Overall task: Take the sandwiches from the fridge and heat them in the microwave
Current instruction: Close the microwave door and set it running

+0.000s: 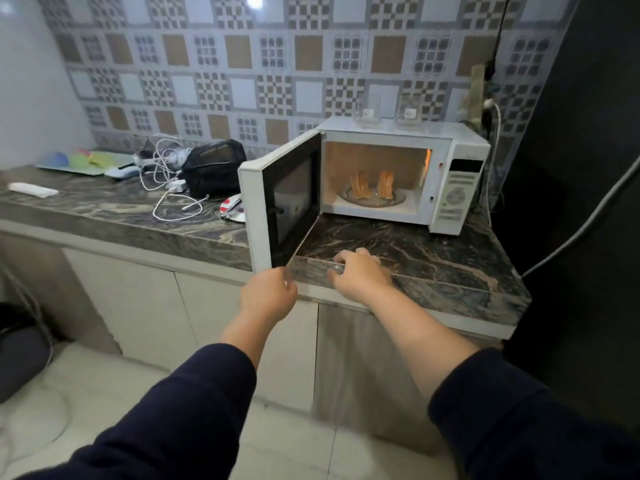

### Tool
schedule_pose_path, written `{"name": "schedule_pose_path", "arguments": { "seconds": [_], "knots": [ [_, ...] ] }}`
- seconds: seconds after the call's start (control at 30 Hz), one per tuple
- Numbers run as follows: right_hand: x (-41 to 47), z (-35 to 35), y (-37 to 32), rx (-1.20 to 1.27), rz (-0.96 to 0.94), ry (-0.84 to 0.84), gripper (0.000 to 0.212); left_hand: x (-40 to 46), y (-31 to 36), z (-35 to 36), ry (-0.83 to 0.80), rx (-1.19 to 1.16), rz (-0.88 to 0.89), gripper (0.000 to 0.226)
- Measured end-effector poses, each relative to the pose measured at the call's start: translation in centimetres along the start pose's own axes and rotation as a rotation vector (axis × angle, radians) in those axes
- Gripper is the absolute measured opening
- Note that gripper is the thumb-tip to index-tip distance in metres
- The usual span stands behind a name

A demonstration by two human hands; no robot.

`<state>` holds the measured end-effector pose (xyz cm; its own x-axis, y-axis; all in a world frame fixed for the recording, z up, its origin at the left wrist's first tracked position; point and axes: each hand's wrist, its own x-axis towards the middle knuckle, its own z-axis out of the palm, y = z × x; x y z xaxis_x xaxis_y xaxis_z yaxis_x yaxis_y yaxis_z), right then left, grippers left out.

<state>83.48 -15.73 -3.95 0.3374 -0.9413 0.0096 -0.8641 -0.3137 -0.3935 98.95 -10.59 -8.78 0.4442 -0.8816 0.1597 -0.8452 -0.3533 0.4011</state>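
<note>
Dark sleeves (194, 407) fill the near foreground, both forearms reaching toward the counter's (433, 265) front edge. On the left, the left hand (268, 295) is held just below the lower corner of the open door (277, 206), fingers loosely curled; whether the door is touched cannot be told, and nothing is seen gripped. To its right, the right hand (358, 273) is laid over the front edge, fingers bent down onto the stone, with nothing held.

Along the counter from the left end, a white remote (33, 189), coloured plastic lids (83, 161), a tangle of white cables (166, 178), a black bag (214, 168) and a plate (233, 209) are seen. The microwave (457, 188) is set toward the counter's right end, near the back wall, its door swung out to the left and its lamp lit. Inside, two pairs of sandwiches (372, 183) are stood upright on the glass turntable (372, 199). Two glasses (388, 110) are placed on the microwave's top.
</note>
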Motion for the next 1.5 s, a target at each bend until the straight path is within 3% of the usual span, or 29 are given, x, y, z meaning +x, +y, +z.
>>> {"name": "schedule_pose_path", "arguments": {
  "seconds": [0.2, 0.33, 0.47, 0.67, 0.8, 1.03, 1.27, 1.5],
  "knots": [
    [-0.8, -2.0, -7.4, -0.018, -0.186, 0.114, 0.046, 2.0, -6.9, -6.3, 0.132, 0.061, -0.145, 0.025],
    [0.4, -2.9, -12.3, -0.082, -0.255, 0.258, 0.051, 6.7, -8.6, -10.9, 0.255, -0.003, -0.112, 0.03],
    [3.0, -2.9, -16.6, -0.154, -0.271, 0.41, 0.056, 13.0, -9.4, -13.8, 0.307, -0.091, 0.101, 0.038],
    [6.8, -0.8, -19.5, -0.215, -0.121, 0.557, 0.056, 19.9, -9.2, -14.6, 0.178, -0.081, 0.481, 0.065],
    [7.1, 0.7, -18.8, -0.292, -0.039, 0.634, 0.055, 22.4, -7.5, -12.8, 0.063, -0.023, 0.674, 0.082],
    [6.5, 1.0, -16.2, -0.388, 0.114, 0.74, 0.059, 24.5, -3.3, -9.8, 0.051, -0.056, 0.97, 0.08],
    [6.7, -0.9, -11.2, -0.579, 0.268, 0.759, 0.071, 23.3, 2.7, -6.1, 0.042, -0.202, 1.007, 0.086],
    [7.7, -4.8, -3.8, -0.609, 0.369, 0.711, 0.071, 23.0, 8.8, -1.9, 0.17, -0.099, 0.961, 0.086]
  ]
}}
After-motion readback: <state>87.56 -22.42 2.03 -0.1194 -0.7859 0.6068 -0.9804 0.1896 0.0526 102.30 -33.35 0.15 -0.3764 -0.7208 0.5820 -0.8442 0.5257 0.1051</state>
